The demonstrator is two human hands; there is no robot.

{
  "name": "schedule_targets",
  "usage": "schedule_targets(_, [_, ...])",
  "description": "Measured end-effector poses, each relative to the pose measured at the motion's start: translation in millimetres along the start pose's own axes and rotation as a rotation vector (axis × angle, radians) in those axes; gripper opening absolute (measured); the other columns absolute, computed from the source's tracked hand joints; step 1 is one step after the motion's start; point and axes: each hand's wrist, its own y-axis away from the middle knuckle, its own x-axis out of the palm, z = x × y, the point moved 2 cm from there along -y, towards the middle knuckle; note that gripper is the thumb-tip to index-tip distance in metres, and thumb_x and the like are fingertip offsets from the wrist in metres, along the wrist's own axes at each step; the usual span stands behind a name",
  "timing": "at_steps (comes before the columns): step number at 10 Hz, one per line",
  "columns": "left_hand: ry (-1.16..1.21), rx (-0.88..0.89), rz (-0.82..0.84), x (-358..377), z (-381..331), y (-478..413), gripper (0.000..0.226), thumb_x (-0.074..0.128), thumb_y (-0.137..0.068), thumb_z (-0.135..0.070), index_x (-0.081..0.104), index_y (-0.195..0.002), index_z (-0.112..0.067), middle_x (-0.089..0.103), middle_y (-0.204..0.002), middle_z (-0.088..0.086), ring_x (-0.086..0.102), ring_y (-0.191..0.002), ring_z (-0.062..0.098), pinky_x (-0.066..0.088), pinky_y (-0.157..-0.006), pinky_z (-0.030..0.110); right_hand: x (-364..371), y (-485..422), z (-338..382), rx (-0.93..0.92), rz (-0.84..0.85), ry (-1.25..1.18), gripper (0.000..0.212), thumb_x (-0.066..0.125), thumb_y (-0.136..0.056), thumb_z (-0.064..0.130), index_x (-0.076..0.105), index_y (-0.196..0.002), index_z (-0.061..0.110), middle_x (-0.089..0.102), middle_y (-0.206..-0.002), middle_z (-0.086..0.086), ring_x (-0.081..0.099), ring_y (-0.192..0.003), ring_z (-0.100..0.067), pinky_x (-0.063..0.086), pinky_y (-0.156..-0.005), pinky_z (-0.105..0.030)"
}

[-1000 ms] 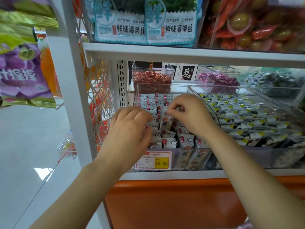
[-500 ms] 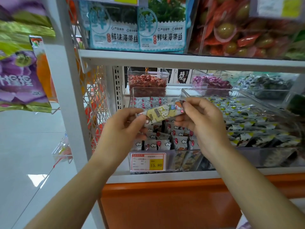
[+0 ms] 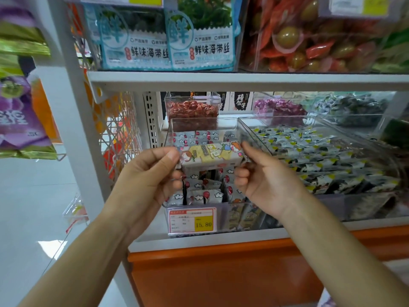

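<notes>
A small oblong snack packet (image 3: 211, 154), cream and yellow with cartoon figures, is held level in front of a clear plastic bin (image 3: 170, 138). My left hand (image 3: 150, 176) pinches its left end between thumb and fingers. Its right end is pinched by my right hand (image 3: 263, 178). The bin below holds several small white packets (image 3: 205, 193) with red and cloud prints. A price tag (image 3: 191, 220) reading 15.80 is fixed to the bin's front.
A wider clear bin (image 3: 327, 127) of black, white and yellow packets stands to the right. Smaller bins of red (image 3: 192, 109) and purple (image 3: 278, 107) sweets sit behind. The shelf above (image 3: 221, 82) carries seaweed bags. A white upright (image 3: 73, 111) stands left; orange base (image 3: 221, 273) below.
Both hands rose out of the bin with one packet, and now hold it stretched level between them, a little higher and closer than before.
</notes>
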Motion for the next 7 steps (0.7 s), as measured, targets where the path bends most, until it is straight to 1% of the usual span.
schedule_targets(1, [0.122, -0.040, -0.005, 0.3, 1.7, -2.0, 0.013, 0.061, -0.070, -0.013, 0.063, -0.082, -0.010, 0.056, -0.066, 0.002, 0.053, -0.047, 0.004, 0.048, -0.044, 0.012, 0.8, 1.8, -0.4, 0.086, 0.026, -0.111, 0.015, 0.063, -0.075, 0.022, 0.055, -0.071, 0.011, 0.039, -0.053, 0.002, 0.038, -0.036, -0.007, 0.033, -0.032, -0.018])
schedule_targets(2, [0.230, -0.099, -0.021, -0.2, 3.1, -2.9, 0.015, 0.061, -0.067, -0.011, 0.062, -0.082, -0.008, 0.056, -0.078, 0.009, 0.055, -0.047, 0.004, 0.047, -0.044, 0.012, 3.5, 6.0, 0.9, 0.150, 0.119, -0.232, 0.013, 0.059, -0.076, 0.022, 0.055, -0.072, 0.011, 0.038, -0.044, 0.005, 0.035, -0.032, -0.006, 0.032, -0.029, -0.018])
schedule_targets(3, [0.365, -0.148, 0.010, 0.1, 5.3, -4.0, 0.036, 0.058, -0.071, -0.007, 0.059, -0.106, 0.002, 0.057, -0.092, 0.016, 0.057, -0.047, 0.004, 0.048, -0.045, 0.011, 7.2, 9.4, 2.3, 0.207, 0.216, -0.374, 0.015, 0.052, -0.084, 0.021, 0.057, -0.081, 0.008, 0.041, -0.040, 0.005, 0.037, -0.029, -0.004, 0.035, -0.029, -0.016])
schedule_targets(4, [0.504, -0.193, 0.085, 0.6, 4.9, -5.0, 0.041, 0.054, -0.075, -0.005, 0.055, -0.113, 0.011, 0.064, -0.091, 0.017, 0.059, -0.049, 0.005, 0.048, -0.047, 0.009, 9.6, 9.9, 2.1, 0.201, 0.231, -0.483, 0.014, 0.048, -0.084, 0.019, 0.055, -0.088, 0.007, 0.045, -0.042, 0.003, 0.041, -0.030, -0.005, 0.040, -0.031, -0.017])
schedule_targets(5, [0.398, -0.187, 0.179, 2.6, 3.2, -5.3, 0.021, 0.036, -0.093, -0.006, 0.052, -0.084, 0.004, 0.053, -0.068, 0.007, 0.053, -0.048, 0.002, 0.045, -0.048, 0.008, 9.2, 7.0, 1.2, 0.193, 0.236, -0.553, 0.016, 0.046, -0.086, 0.019, 0.047, -0.101, 0.017, 0.045, -0.042, 0.002, 0.043, -0.031, -0.006, 0.042, -0.033, -0.017])
schedule_targets(6, [0.226, -0.178, 0.189, 5.2, 2.0, -4.0, 0.030, 0.023, -0.098, -0.006, 0.045, -0.078, -0.005, 0.044, -0.063, 0.001, 0.048, -0.047, 0.002, 0.043, -0.048, 0.008, 8.4, 6.0, 1.7, 0.195, 0.217, -0.564, 0.028, 0.046, -0.086, 0.020, 0.035, -0.111, 0.026, 0.044, -0.042, 0.003, 0.043, -0.031, -0.005, 0.043, -0.033, -0.017])
schedule_targets(7, [0.114, -0.125, 0.201, 3.1, 0.2, -3.3, 0.025, 0.031, -0.096, -0.008, 0.049, -0.079, -0.008, 0.044, -0.069, 0.001, 0.048, -0.049, 0.001, 0.043, -0.050, 0.007, 5.6, 3.8, 3.4, 0.119, 0.236, -0.416, 0.022, 0.051, -0.080, 0.020, 0.046, -0.102, 0.019, 0.046, -0.042, 0.004, 0.042, -0.031, -0.004, 0.042, -0.034, -0.016])
